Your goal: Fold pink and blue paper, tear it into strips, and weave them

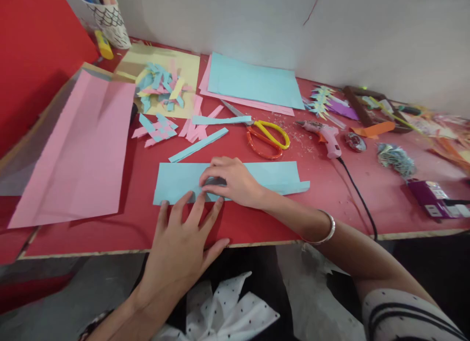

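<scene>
A wide strip of light blue paper (183, 177) lies before me on the red table, its near edge partly folded up, with the fold standing out at the right end. My left hand (183, 228) is spread open, fingertips pressing on the paper's near left edge. Curled over the middle of the strip, my right hand (235, 179) pinches at the folded edge between thumb and fingers; the exact contact is partly hidden. Just beyond lie a narrow blue strip (198, 145), another blue strip (220, 120) and scissors (268, 138) with yellow and orange handles.
Pink paper (88, 155) lies left. Behind are woven paper pieces (157, 128), a pile of cut strips (161, 84) and stacked blue sheets (257, 84). To the right sit a pink glue gun (326, 135) with a black cord, a yarn bundle (395, 160) and a purple power strip (428, 199).
</scene>
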Demonstrator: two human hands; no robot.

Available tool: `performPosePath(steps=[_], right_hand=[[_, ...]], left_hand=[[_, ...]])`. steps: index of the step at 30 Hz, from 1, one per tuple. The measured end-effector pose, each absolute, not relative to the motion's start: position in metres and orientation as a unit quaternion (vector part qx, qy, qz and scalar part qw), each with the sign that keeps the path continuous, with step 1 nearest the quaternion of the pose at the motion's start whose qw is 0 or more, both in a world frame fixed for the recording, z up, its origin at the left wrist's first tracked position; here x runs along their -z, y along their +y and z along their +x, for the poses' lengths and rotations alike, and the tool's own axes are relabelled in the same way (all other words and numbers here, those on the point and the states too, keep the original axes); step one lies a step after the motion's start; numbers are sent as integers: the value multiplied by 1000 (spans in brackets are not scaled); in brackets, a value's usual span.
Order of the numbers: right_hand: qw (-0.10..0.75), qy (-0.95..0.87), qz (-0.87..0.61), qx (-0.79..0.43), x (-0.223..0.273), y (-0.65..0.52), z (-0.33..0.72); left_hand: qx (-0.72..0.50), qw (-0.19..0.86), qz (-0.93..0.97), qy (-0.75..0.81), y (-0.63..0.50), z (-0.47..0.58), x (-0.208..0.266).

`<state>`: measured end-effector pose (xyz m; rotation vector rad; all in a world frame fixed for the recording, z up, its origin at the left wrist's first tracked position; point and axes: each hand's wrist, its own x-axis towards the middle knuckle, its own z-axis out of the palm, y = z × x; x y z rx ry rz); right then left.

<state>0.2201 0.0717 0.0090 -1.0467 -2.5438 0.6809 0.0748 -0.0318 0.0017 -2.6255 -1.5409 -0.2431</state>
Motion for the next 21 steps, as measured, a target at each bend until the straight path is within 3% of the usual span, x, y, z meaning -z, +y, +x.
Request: performPosePath(steps=[10, 14, 18, 21], right_hand=[[150, -884, -376, -233, -8, 74, 209], [227, -842, -430, -234, -2, 98, 223], [320, -799, -483, -161, -8, 109, 242], [316, -812, -479, -103, -22, 93, 254]], left_hand=[[79, 51, -861, -500, -32, 76, -3], [79, 45, -856, -509, -33, 77, -4], [75, 37, -847, -525, -33, 78, -5], [79, 41, -855, -512, -33, 76, -4]])
